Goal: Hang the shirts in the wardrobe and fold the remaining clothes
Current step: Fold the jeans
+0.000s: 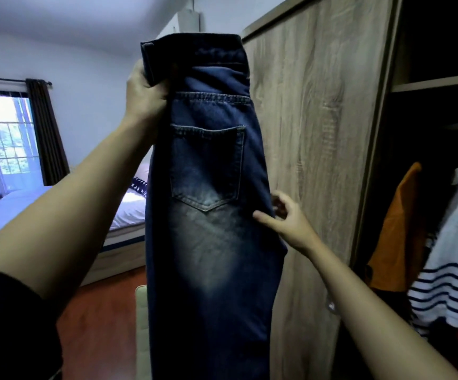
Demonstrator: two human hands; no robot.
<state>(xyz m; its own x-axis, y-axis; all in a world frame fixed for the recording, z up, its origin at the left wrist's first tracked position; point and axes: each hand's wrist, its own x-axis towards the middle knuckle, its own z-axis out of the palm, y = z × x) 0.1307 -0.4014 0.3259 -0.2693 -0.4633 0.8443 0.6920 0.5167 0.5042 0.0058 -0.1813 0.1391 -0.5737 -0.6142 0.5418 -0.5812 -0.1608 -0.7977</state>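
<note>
A pair of dark blue jeans [208, 242] hangs upright in the air, folded lengthwise so one back pocket faces the camera. It is held up in front of the closed wooden wardrobe door [318, 133]. The left hand [143, 97] grips the waistband at the top left corner of the jeans, its fingers clamped round a bunched fold of denim. The right hand [291, 223] is at the right edge of the jeans, just below the pocket. Its thumb lies on the front of the cloth and its fingers [278, 205] curl round the edge, pinching it. The legs drop out of view at the bottom. The jeans block the middle of the room, covering the right end of the bed [129, 212] and the left edge of the wardrobe door. To the right of that door the wardrobe stands open and dark, with a shelf [436, 82] near the top. Below the shelf an orange garment [397, 229] hangs just beside a white shirt with dark stripes [452, 256]. On the left are a window [3, 138] with a dark curtain [48, 133] and a reddish wooden floor [99, 325]. A pale object [140, 325] shows at the left edge of the jeans, too hidden to identify.
</note>
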